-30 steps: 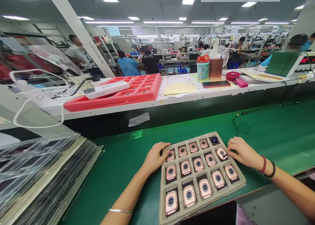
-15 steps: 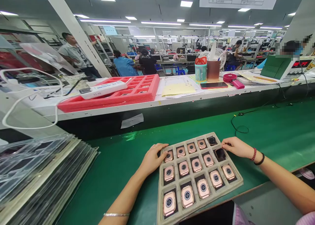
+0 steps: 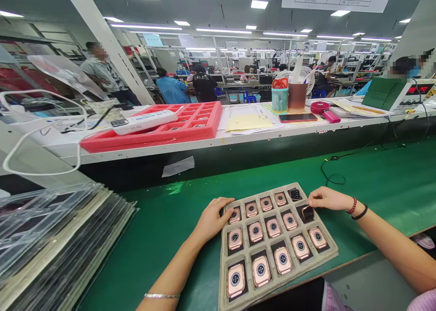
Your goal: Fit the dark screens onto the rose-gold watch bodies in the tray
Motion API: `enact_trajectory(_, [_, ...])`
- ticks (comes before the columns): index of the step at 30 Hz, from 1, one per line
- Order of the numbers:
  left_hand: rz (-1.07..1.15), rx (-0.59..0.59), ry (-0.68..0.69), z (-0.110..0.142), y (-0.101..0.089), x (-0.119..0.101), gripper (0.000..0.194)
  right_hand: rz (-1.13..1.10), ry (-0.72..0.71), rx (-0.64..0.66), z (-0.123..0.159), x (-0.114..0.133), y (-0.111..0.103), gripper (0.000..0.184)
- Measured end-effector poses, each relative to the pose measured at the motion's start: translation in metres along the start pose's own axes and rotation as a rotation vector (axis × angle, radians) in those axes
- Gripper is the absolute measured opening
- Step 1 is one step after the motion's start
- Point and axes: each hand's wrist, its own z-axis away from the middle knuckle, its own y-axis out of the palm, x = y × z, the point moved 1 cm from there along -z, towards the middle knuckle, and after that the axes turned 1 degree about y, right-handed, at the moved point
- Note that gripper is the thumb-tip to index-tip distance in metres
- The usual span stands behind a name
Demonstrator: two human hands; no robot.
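Observation:
A beige compartment tray (image 3: 225, 274) lies on the green bench in front of me, filled with several rose-gold watch bodies lying back-side up. My left hand (image 3: 211, 218) rests on the tray's far left corner, fingers curled over its edge beside a watch body (image 3: 234, 215). My right hand (image 3: 326, 199) is at the tray's far right edge, fingertips pinching a dark-faced watch body (image 3: 307, 212) in the second-row right slot. Another dark, face-up watch body (image 3: 294, 194) sits in the far right corner slot.
A stack of clear plastic trays (image 3: 51, 238) lies at the left. Behind the bench runs a raised white shelf with a red foam tray (image 3: 160, 131), a power strip (image 3: 143, 121), papers (image 3: 248, 120), cups (image 3: 289, 95) and a phone (image 3: 297, 117). A black cable (image 3: 332, 172) trails at the right. Other people work far behind.
The right-slot watch body, back-side up a second ago, now shows its dark face, and my right hand has shifted to pinch it at its far edge. My left hand stays put.

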Motion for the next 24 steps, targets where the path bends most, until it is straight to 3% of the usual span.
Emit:
enact_trajectory(9, [-0.004, 0.01, 0.003, 0.0008, 0.0006, 0.0008, 0.037, 0.12, -0.042, -0.084, -0.0001, 0.0012, 0.0041, 0.044])
enact_trajectory(15, [0.002, -0.01, 0.011, 0.0003, 0.0014, 0.0018, 0.036, 0.051, -0.021, -0.007, 0.006, -0.0005, 0.0019, 0.047])
enact_trajectory(19, [0.007, -0.004, 0.002, 0.0004, 0.0015, 0.0018, 0.036, 0.125, -0.033, -0.011, 0.0026, 0.0019, 0.001, 0.049])
enact_trajectory(24, [0.016, 0.014, -0.01, 0.0007, 0.0001, 0.0002, 0.036, 0.042, -0.049, -0.02, -0.0031, 0.0001, 0.0034, 0.045])
